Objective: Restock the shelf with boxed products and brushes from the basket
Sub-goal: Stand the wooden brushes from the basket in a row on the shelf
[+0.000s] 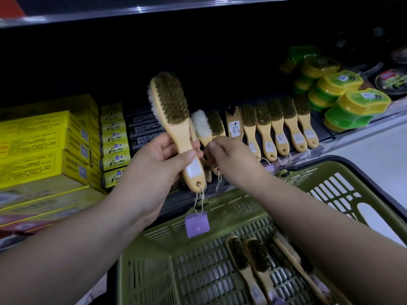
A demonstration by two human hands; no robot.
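Observation:
My left hand (158,164) grips a wooden brush (174,119) by its handle, bristles up, in front of the shelf. A purple tag (196,224) hangs from the brush on a string. My right hand (229,159) pinches the handle of another brush (209,128) that stands on the shelf, one with white fleece and brown bristles. A row of several wooden brushes (277,126) lies on the shelf to the right. The olive green basket (253,205) below holds more brushes (253,267).
Yellow boxes (44,144) are stacked on the shelf at the left, with smaller yellow boxes (113,144) and dark boxes (143,128) beside them. Green and yellow round packs (343,95) pile up at the right. An upper shelf edge (132,12) runs overhead.

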